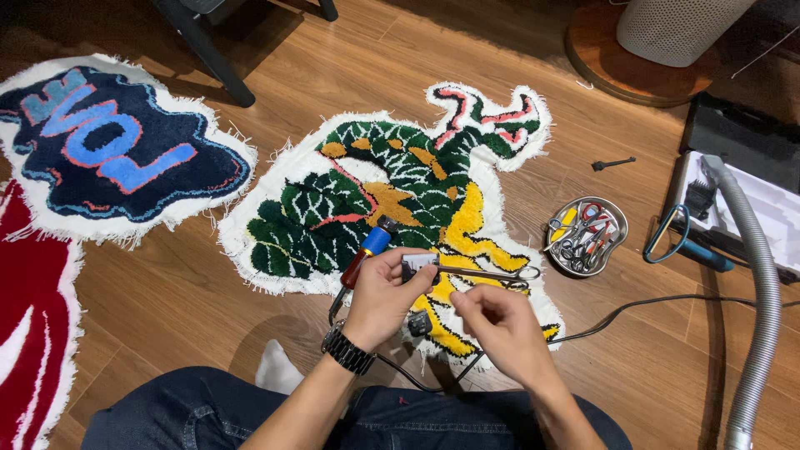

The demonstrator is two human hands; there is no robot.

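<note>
Sitting on the wooden floor [192, 292], the person holds both hands above the green and yellow tufted rug [392, 200]. Left hand [382, 296], fingers curled shut, grips a corded trimmer [375, 250] by its red and blue handle, whose long axis runs up and right. Right hand [496, 325] pinches at the trimmer's head [418, 265], just right of the left fingers. Farther right sits a metal tray [618, 225] of scissors [579, 237].
</note>
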